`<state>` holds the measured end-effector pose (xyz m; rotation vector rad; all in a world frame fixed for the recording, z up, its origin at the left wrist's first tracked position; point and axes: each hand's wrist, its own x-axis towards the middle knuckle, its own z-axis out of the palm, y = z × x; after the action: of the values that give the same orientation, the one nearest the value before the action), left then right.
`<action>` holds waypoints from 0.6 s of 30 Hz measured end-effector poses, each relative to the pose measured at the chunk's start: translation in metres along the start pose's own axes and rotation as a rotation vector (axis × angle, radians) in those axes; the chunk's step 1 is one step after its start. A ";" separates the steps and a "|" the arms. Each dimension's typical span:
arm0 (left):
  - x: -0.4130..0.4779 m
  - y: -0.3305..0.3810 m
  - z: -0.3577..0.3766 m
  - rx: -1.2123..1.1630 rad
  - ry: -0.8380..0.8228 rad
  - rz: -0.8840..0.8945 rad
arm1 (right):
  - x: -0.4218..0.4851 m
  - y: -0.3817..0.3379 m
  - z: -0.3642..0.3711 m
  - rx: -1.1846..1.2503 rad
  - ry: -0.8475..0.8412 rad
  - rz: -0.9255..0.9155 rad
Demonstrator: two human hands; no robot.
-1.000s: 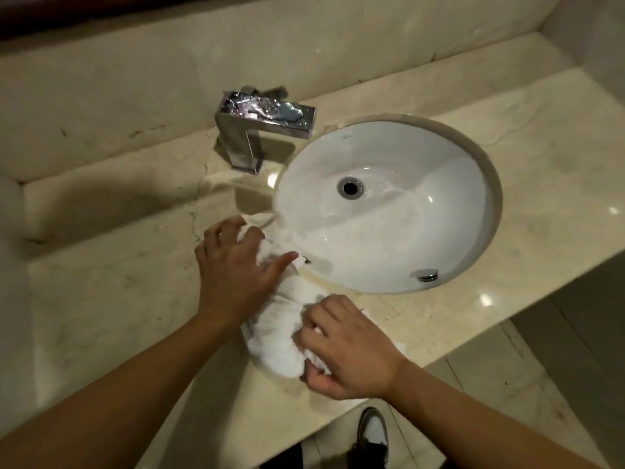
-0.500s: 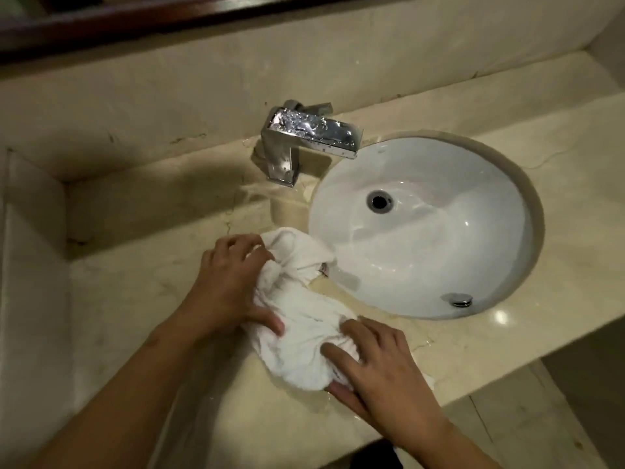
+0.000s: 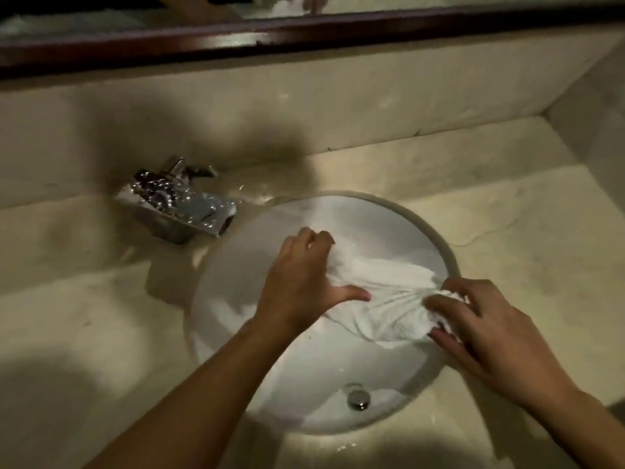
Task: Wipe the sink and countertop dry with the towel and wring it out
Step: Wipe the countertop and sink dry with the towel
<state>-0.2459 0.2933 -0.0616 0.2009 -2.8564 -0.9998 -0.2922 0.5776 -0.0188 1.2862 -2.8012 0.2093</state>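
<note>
White cloth, the towel (image 3: 382,292), lies stretched over the sink (image 3: 243,265) with my left hand (image 3: 301,279) clenching one bunched end and my right hand (image 3: 480,319) pinching the other by the rim, its long axis running hand to hand, which I judge suits a wringing twist.

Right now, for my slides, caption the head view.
Left hand and right hand grip a white towel over the sink.

A: What is the left hand (image 3: 304,282) gripping?
B: One end of the white towel (image 3: 389,299), which is stretching across the sink (image 3: 236,265).
A: And the right hand (image 3: 487,330)?
B: It is pinching the other end by the right rim, with the faucet (image 3: 182,204) standing left.
</note>
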 end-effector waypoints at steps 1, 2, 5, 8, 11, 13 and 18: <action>0.033 0.021 0.012 0.000 0.005 0.018 | 0.005 0.032 -0.007 -0.018 0.017 0.033; 0.066 0.040 0.022 0.002 0.021 0.042 | 0.012 0.064 -0.013 -0.043 0.039 0.063; 0.158 0.085 0.049 0.114 0.096 0.122 | 0.040 0.151 -0.021 -0.080 0.086 0.142; 0.226 0.104 0.075 0.373 0.047 0.106 | 0.071 0.222 -0.006 -0.101 0.018 0.182; 0.258 0.094 0.102 0.474 -0.088 0.120 | 0.091 0.266 0.020 -0.001 -0.073 0.293; 0.262 0.082 0.107 0.438 -0.180 0.244 | 0.095 0.274 0.034 0.086 -0.072 0.305; 0.268 0.063 0.100 0.550 -0.210 0.438 | 0.101 0.271 0.053 0.090 -0.039 0.282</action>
<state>-0.5296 0.3602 -0.0839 -0.4970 -3.0841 -0.1552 -0.5631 0.6684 -0.0881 0.9125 -3.0298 0.3281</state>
